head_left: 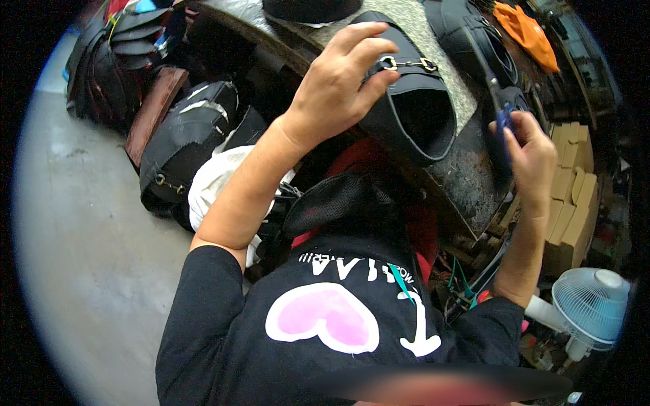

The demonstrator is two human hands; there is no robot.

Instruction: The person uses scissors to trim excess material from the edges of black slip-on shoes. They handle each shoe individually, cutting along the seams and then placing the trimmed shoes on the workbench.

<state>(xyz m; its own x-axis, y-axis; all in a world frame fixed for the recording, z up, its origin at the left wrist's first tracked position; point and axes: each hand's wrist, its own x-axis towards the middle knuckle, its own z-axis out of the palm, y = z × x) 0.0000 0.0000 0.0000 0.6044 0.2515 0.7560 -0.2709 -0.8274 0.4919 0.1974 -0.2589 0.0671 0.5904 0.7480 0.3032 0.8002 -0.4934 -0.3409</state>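
My left hand grips a black slip-on shoe upper near its gold metal chain buckle; the shoe's opening faces me. It rests on a worn, speckled round work surface. My right hand is closed around a dark tool with a blue handle that points up and away, just right of the shoe. Both forearms are bare below black sleeves.
More black shoe uppers are piled on the floor at left, beside white cloth. Other black pieces and an orange cloth lie at the far side of the work surface. Cardboard boxes and a small white fan stand at right.
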